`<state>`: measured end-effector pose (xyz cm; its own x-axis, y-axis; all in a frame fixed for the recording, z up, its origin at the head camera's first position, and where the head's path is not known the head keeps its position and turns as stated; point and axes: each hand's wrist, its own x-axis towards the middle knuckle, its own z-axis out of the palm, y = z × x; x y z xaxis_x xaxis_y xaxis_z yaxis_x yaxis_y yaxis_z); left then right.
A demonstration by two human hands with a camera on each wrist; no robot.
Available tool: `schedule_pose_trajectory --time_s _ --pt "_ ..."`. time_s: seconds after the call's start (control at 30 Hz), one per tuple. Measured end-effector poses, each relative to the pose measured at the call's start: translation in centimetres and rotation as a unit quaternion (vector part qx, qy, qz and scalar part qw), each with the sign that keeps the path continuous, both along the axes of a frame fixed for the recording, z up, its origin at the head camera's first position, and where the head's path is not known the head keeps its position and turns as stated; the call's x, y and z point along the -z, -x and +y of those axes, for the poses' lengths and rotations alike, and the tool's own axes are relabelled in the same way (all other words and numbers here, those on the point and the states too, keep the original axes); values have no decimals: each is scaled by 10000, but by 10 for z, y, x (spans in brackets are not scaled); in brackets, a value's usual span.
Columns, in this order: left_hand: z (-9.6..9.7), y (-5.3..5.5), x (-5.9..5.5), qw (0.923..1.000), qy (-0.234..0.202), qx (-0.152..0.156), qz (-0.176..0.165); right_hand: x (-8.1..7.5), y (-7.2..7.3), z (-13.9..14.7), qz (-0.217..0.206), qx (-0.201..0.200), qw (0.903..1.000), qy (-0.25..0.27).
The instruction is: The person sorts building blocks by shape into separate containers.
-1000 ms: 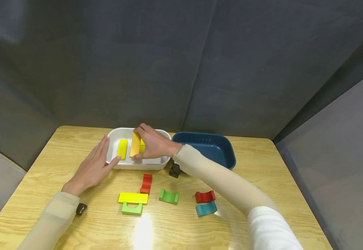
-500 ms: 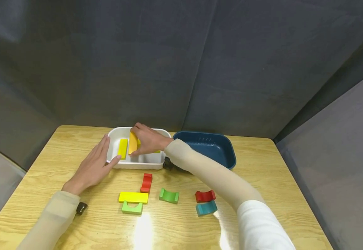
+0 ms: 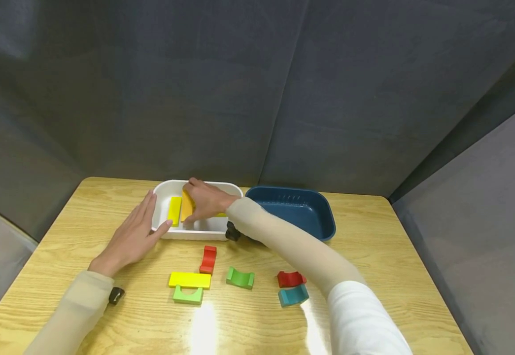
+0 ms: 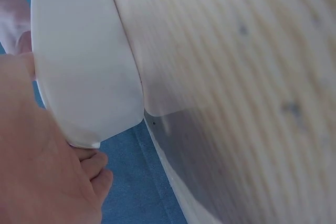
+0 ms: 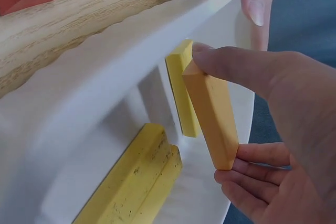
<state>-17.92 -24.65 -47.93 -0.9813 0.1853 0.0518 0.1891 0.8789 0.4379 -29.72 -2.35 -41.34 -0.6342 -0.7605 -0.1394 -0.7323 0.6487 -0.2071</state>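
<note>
My right hand point(image 3: 208, 200) reaches into the white tray point(image 3: 195, 235) and grips an orange block point(image 5: 212, 114) by its two ends, thumb on one and fingers on the other. Right beside that block stands a yellow block point(image 5: 181, 93) in the tray, left of it in the head view. Two more yellow blocks point(image 5: 126, 182) lie side by side in the tray, mostly hidden by the right hand in the head view. At the tray's left end, my left hand point(image 3: 133, 239) rests with straight fingers along the side and its thumb at the near rim.
A dark blue tray point(image 3: 284, 195) stands right of the white one. In front lie a yellow block point(image 3: 189, 280), a light green arch point(image 3: 188, 296), a red curved block point(image 3: 208, 260), a green curved block point(image 3: 240, 278), another red one point(image 3: 291, 279) and a teal one point(image 3: 293, 295).
My right hand has carried the orange block left and lowered it beside the yellow block in the white tray. The left hand has stayed in place.
</note>
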Motion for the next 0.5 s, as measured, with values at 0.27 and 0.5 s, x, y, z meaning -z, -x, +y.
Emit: schedule_pose_trajectory --time_s 0.27,0.5 --pt "1 1 1 10000 -13 15 56 4 0 -4 134 57 9998 -138" --pt "1 0 1 10000 -32 55 67 9 1 -5 115 135 9998 -133"
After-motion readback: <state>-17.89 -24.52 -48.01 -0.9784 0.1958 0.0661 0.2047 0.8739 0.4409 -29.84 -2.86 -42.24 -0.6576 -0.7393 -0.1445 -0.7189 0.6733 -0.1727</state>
